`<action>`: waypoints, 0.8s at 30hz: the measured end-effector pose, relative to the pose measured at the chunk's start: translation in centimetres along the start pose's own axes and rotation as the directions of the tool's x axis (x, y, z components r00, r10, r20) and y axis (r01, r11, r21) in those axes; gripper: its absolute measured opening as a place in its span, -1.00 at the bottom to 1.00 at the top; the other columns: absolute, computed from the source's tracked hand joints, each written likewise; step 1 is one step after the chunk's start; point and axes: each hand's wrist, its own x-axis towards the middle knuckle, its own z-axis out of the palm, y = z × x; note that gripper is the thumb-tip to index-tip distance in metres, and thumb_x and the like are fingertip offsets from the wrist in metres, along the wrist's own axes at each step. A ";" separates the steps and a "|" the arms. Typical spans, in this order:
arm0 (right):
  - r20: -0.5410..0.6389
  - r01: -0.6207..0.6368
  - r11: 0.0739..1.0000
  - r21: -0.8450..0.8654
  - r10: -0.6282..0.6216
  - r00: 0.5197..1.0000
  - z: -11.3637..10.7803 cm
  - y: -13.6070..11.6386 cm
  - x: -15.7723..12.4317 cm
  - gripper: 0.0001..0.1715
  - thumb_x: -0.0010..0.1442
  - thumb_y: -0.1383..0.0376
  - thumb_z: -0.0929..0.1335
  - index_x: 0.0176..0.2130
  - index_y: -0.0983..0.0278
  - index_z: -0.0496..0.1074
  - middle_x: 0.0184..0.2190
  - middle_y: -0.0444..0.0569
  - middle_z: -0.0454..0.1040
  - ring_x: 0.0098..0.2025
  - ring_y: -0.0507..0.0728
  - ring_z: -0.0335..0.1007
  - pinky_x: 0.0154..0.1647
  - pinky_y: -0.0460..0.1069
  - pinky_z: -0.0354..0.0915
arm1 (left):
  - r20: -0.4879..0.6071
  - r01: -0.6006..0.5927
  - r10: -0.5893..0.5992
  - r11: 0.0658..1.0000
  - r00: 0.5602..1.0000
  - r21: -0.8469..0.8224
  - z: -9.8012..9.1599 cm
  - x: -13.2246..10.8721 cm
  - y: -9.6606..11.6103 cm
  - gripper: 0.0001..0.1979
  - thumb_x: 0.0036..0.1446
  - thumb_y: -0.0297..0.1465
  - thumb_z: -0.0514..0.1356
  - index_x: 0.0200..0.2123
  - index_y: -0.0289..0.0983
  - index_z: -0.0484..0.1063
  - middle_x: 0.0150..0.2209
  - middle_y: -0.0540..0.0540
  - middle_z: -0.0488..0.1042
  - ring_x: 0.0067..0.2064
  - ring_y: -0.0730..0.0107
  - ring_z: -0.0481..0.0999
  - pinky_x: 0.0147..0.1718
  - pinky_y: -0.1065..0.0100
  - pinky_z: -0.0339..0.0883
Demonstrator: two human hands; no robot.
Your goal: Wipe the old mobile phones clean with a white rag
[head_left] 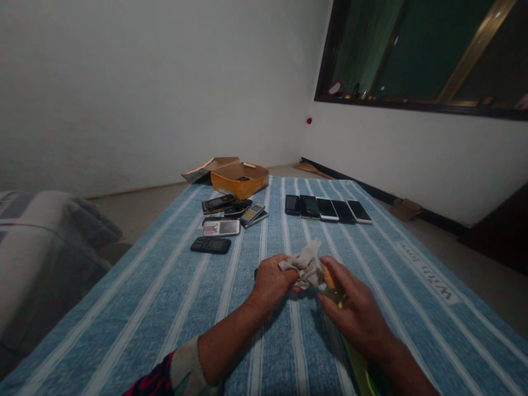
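Observation:
Near the middle of the bed-like surface, my left hand (274, 280) is closed on a crumpled whitish tissue (306, 267). A dark edge, perhaps of a phone, peeks out beside its knuckles. My right hand (357, 302) is wrapped around a small bottle (335, 294) with an orange top and a yellowish, see-through body. The bottle's top points toward the tissue and is close to it; whether they touch I cannot tell. Beyond my left hand lies a black keypad phone (210, 245), with a silver-and-pink phone (221, 227) behind it.
A loose pile of older phones (231, 207) lies behind, before an open orange cardboard box (241, 184). To the right, several phones (328, 209) lie in a row. Blue striped cloth (165, 308) covers the surface. Something yellow-green (358, 368) sits under my right forearm.

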 end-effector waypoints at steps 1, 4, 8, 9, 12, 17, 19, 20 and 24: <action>-0.001 -0.001 1.000 -0.004 0.001 1.000 0.0 -0.1 0.0 -0.35 0.13 0.38 0.29 0.22 0.21 0.24 0.10 0.05 0.44 0.12 0.23 0.40 0.11 0.10 0.37 | 0.004 0.003 -0.003 1.000 1.000 0.003 0.0 0.0 0.0 -0.82 -0.27 -0.59 0.23 -0.46 -0.37 0.51 -0.55 -0.07 0.55 -0.55 0.37 0.53 -0.61 0.45 0.43; -0.008 -0.002 1.000 -0.019 0.002 1.000 0.0 -0.3 0.1 -0.36 0.14 0.38 0.28 0.21 0.20 0.24 0.09 0.06 0.45 0.10 0.23 0.41 0.10 0.10 0.38 | 0.017 0.001 -0.001 1.000 1.000 0.013 0.0 -0.1 0.0 -0.85 -0.27 -0.59 0.23 -0.49 -0.37 0.50 -0.58 -0.06 0.54 -0.57 0.37 0.52 -0.63 0.46 0.40; -0.022 0.004 0.999 -0.045 -0.005 1.000 -0.1 -0.4 0.4 -0.41 0.14 0.37 0.28 0.17 0.22 0.26 0.06 0.07 0.46 0.07 0.21 0.44 0.07 0.08 0.40 | 0.023 0.008 -0.008 1.000 1.000 0.025 0.0 -0.1 -0.1 -0.87 -0.27 -0.58 0.23 -0.51 -0.36 0.48 -0.58 -0.07 0.54 -0.58 0.36 0.52 -0.64 0.46 0.40; -0.025 0.004 0.999 -0.053 -0.006 1.000 -0.1 -0.3 0.4 -0.42 0.14 0.37 0.28 0.16 0.23 0.26 0.05 0.07 0.46 0.06 0.21 0.44 0.07 0.08 0.40 | 0.025 0.011 -0.012 0.999 1.000 0.030 -0.1 -0.1 -0.1 -0.87 -0.27 -0.58 0.24 -0.50 -0.36 0.48 -0.58 -0.07 0.54 -0.58 0.36 0.52 -0.63 0.45 0.41; -0.027 -0.011 0.998 -0.069 0.009 1.000 -0.2 -0.2 0.4 -0.41 0.13 0.37 0.28 0.17 0.23 0.25 0.06 0.07 0.46 0.08 0.21 0.43 0.08 0.09 0.39 | 0.033 0.013 -0.014 0.999 0.999 0.047 -0.1 0.0 -0.2 -0.87 -0.25 -0.57 0.24 -0.49 -0.37 0.49 -0.57 -0.08 0.54 -0.56 0.35 0.53 -0.62 0.44 0.43; -0.032 -0.045 0.996 -0.073 0.043 0.999 0.0 0.2 0.2 -0.35 0.13 0.37 0.27 0.22 0.24 0.22 0.09 0.08 0.43 0.14 0.23 0.38 0.12 0.12 0.35 | 0.021 0.006 -0.007 0.997 1.000 0.073 -0.2 0.0 -0.1 -0.89 -0.26 -0.58 0.23 -0.52 -0.36 0.48 -0.59 -0.07 0.53 -0.59 0.37 0.51 -0.66 0.46 0.40; -0.043 -0.045 0.997 -0.068 0.042 0.998 0.0 0.3 0.3 -0.35 0.12 0.36 0.27 0.22 0.23 0.24 0.09 0.07 0.44 0.14 0.24 0.37 0.12 0.13 0.35 | 0.026 0.005 -0.007 0.998 1.000 0.070 -0.2 0.0 -0.1 -0.89 -0.26 -0.58 0.24 -0.53 -0.35 0.48 -0.59 -0.06 0.52 -0.59 0.37 0.51 -0.67 0.46 0.39; -0.047 -0.043 0.997 -0.065 0.040 0.998 0.1 0.3 0.3 -0.35 0.12 0.36 0.27 0.21 0.23 0.25 0.09 0.07 0.44 0.13 0.25 0.38 0.12 0.13 0.35 | 0.030 0.005 -0.007 0.998 1.000 0.070 -0.2 -0.1 -0.1 -0.89 -0.26 -0.58 0.24 -0.53 -0.35 0.48 -0.59 -0.06 0.53 -0.59 0.37 0.51 -0.66 0.46 0.39; -0.055 -0.039 0.997 -0.072 0.035 0.998 -0.1 0.4 0.4 -0.38 0.11 0.34 0.28 0.18 0.22 0.29 0.05 0.07 0.47 0.09 0.25 0.41 0.10 0.15 0.37 | 0.020 0.012 -0.014 0.995 1.000 0.098 -0.3 -0.1 -0.1 -0.90 -0.25 -0.57 0.26 -0.52 -0.35 0.49 -0.58 -0.08 0.54 -0.59 0.35 0.52 -0.68 0.46 0.38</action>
